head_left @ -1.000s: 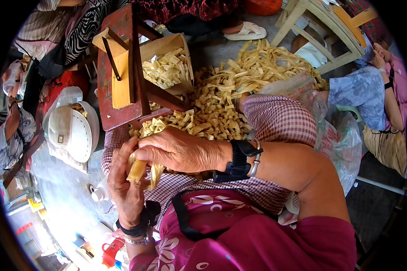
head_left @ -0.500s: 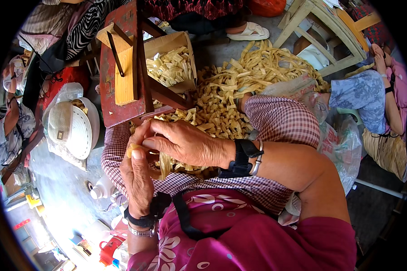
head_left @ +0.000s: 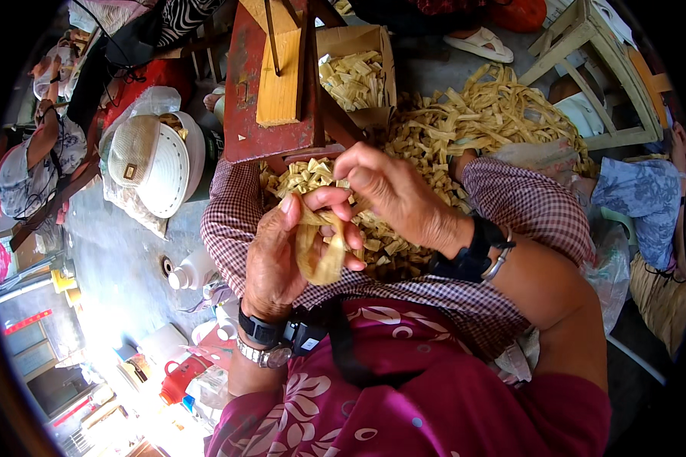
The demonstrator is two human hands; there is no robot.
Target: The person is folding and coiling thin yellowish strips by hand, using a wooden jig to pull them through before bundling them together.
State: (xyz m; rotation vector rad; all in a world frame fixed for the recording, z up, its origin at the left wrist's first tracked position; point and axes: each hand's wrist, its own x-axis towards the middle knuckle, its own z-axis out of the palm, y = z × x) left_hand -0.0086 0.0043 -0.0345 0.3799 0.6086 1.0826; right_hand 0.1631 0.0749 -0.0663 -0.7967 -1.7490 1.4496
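Observation:
My left hand is closed around a flat, pale yellow plant-like strip, which hangs in a loop from its fingers. Just above, my right hand bends in, thumb and forefinger pinched at the strip's upper part by the left fingertips. Fingers partly hide that end. Below both hands, between my checked trouser legs, lies a heap of short folded yellow pieces. Long loose strips spread out beyond it to the right.
Ahead stands a red wooden bench bearing a wooden block with a thin dark rod. Behind it is a cardboard box of folded pieces. A pale hat sits at left, a wooden stool at right. Other people sit on both sides.
The hands have drawn apart from their overlapped hold, and the right one has lifted to the right. More of the strip's loop shows now. The view has shifted, so the bench appears farther right.

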